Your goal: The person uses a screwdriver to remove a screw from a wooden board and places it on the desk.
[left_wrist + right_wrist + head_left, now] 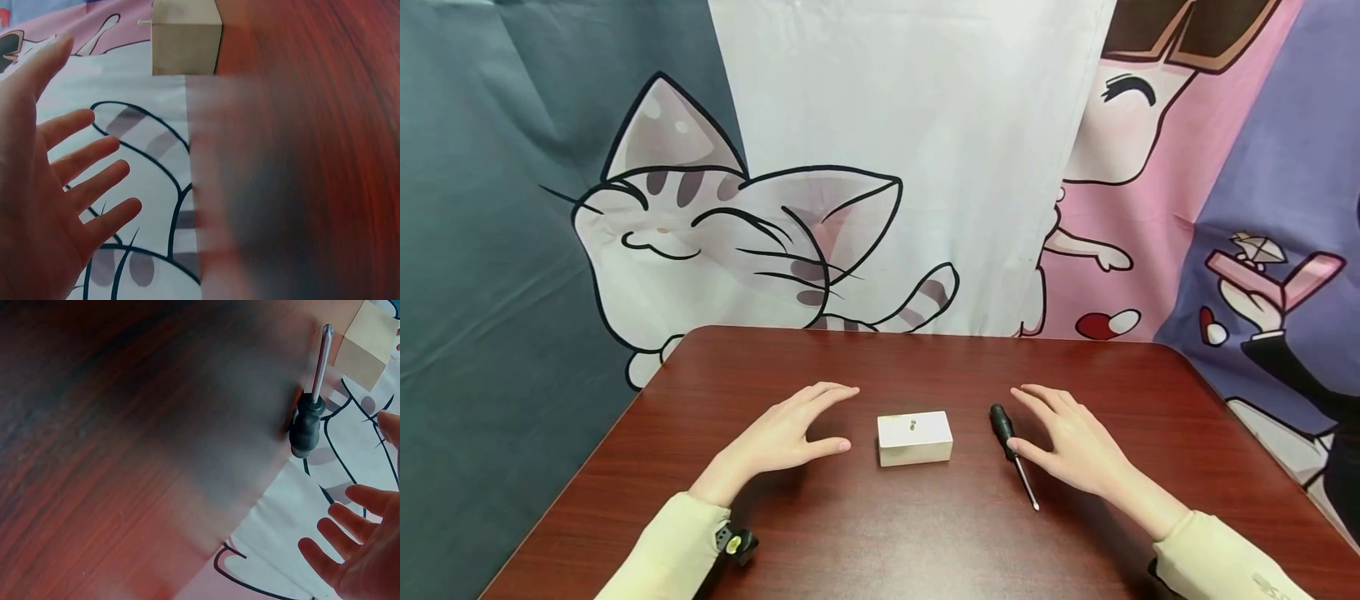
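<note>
Above the table (pixel 880 537), left hand (pixel 780 435) and right hand (pixel 1078 448) hover empty, loosely spread.

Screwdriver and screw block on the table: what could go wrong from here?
1. The black-handled screwdriver lies unheld near the right grip; a stray brush might roll it.
2. Nothing visibly holds the white block, so it may slide or twist if its screw is turned.
3. The screw stands proud of the block's top and could get knocked.
</note>
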`<action>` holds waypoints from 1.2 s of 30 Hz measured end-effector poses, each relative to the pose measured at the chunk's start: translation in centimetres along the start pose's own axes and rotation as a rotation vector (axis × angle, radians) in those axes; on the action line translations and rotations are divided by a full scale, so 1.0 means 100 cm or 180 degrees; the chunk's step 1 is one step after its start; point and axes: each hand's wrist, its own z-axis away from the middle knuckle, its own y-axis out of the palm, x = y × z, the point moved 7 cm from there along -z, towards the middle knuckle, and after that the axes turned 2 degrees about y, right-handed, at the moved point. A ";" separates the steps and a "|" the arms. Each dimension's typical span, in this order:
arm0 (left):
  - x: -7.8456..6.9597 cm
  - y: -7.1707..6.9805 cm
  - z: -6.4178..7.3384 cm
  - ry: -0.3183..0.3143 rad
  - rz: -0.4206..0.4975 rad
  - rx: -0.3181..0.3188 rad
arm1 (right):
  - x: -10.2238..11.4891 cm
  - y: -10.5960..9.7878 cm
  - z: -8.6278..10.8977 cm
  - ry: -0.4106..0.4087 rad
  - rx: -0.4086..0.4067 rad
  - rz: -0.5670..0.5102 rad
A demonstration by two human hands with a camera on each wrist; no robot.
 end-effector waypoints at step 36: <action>-0.018 0.044 -0.033 0.0161 0.0054 0.0175 | 0.001 0.039 -0.019 0.0369 0.0432 0.0146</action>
